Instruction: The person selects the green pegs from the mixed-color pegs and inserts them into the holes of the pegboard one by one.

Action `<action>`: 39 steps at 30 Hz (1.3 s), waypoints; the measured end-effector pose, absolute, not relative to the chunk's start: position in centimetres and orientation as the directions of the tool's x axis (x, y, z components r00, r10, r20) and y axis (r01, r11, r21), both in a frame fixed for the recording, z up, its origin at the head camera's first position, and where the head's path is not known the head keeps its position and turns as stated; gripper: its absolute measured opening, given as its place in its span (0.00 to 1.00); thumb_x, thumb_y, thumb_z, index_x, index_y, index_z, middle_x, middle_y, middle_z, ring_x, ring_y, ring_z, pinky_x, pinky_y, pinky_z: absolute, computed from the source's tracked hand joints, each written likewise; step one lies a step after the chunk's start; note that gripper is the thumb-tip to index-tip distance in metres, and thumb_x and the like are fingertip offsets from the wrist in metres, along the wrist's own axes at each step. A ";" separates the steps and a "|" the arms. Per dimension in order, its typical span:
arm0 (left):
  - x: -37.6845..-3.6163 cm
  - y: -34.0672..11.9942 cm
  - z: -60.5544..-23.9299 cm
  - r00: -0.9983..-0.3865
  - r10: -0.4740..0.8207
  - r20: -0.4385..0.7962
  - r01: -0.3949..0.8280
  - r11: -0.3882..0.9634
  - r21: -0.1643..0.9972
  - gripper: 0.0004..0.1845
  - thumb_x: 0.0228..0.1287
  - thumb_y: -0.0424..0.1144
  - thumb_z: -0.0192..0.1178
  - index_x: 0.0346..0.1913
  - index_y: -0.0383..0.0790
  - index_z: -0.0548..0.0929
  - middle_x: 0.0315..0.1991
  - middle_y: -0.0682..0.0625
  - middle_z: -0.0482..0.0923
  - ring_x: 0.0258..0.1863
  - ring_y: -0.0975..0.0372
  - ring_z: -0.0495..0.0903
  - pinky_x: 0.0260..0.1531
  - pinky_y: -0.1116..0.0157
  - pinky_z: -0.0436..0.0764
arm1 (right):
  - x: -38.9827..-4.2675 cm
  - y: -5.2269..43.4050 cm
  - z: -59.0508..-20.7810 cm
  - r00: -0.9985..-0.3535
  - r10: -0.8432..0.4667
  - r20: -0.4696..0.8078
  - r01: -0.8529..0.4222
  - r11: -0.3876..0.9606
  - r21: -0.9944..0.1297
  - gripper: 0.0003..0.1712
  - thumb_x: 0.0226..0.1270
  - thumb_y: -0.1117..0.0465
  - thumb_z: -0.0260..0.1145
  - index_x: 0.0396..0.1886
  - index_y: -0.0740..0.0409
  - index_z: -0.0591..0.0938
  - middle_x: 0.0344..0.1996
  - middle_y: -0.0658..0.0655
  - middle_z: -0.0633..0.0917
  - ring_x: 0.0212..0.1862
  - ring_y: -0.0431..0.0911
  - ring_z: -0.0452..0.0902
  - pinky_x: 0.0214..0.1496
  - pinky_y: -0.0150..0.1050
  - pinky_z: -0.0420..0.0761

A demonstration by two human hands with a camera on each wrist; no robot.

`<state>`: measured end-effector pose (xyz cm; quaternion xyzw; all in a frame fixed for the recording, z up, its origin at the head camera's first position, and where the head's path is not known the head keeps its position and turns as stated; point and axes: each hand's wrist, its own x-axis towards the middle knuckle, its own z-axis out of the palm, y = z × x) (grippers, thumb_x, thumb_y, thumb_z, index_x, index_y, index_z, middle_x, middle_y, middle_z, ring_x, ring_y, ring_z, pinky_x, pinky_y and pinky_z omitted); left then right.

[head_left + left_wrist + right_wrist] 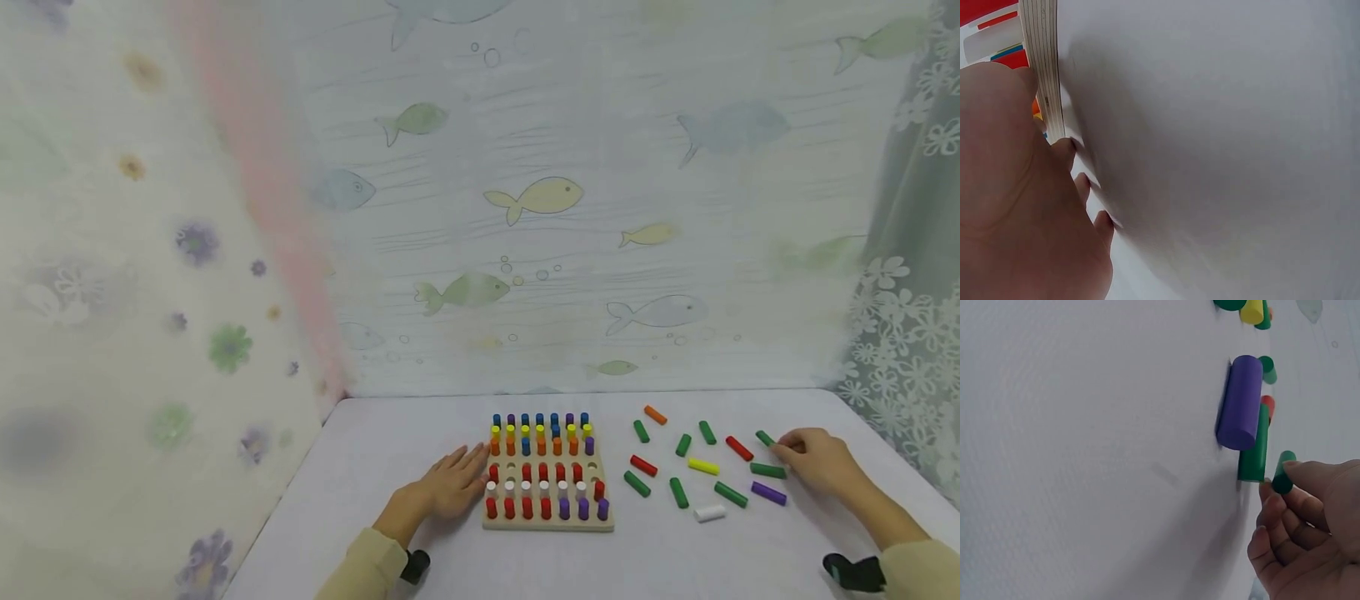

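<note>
A wooden pegboard (548,522) full of upright coloured pegs lies on the white table (360,483). My left hand (459,477) rests flat beside it, straight fingers touching its left edge; the left wrist view shows the fingertips (1066,149) against the board's side (1046,69). To the right, my right hand (786,450) pinches the end of a green peg (764,437) between thumb and forefinger. In the right wrist view that green peg (1283,472) sits at the fingertips (1302,472), just past another green peg (1254,450) and a purple peg (1240,402).
Several loose pegs lie right of the board: orange (655,414), red (643,465), yellow (703,466), white (709,512), purple (768,493) and several green ones (678,492). Patterned curtains close in the table at the back and both sides.
</note>
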<state>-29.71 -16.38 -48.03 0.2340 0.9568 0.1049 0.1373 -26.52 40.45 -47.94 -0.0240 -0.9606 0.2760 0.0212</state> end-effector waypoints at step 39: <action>-29.9 -16.3 -48.3 -0.844 0.487 -0.223 0.428 0.864 0.267 0.32 0.84 0.53 0.38 0.83 0.44 0.53 0.83 0.47 0.50 0.81 0.46 0.48 0.77 0.42 0.50 | -24.2 33.5 -44.6 -0.982 -0.010 0.190 -0.127 0.777 -0.616 0.18 0.78 0.56 0.64 0.51 0.69 0.83 0.37 0.58 0.87 0.37 0.47 0.80 0.31 0.33 0.78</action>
